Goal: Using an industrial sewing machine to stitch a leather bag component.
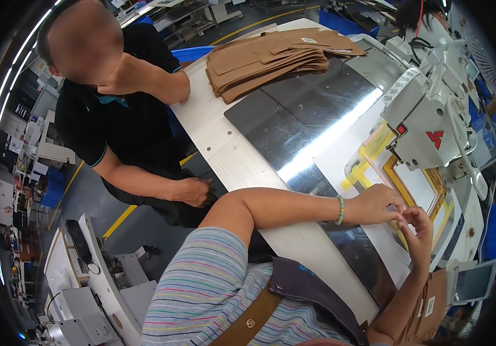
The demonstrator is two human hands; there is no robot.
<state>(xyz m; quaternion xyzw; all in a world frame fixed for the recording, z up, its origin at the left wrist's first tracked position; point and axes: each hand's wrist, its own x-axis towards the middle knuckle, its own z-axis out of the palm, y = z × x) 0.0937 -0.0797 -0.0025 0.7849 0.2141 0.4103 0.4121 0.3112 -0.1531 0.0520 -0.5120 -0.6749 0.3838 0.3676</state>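
Note:
My left hand [377,205], with a beaded bracelet at the wrist, reaches across the right of the view. Its fingertips are pinched and meet those of my right hand [415,230], whose fingers are curled; whatever they hold is too small to make out. Both are over a yellow-taped template frame [439,190] with white sheets inside, lying beneath the head of a white sewing machine [427,127]. A dark metal plate [288,121] with a bright reflection runs alongside, under my left forearm.
A stack of brown cut pieces [265,63] lies at the table's far end. A person in a dark shirt [92,121] stands at the left beside the pale table edge [213,150]. More brown pieces [432,305] and a small screen [470,282] are at the lower right.

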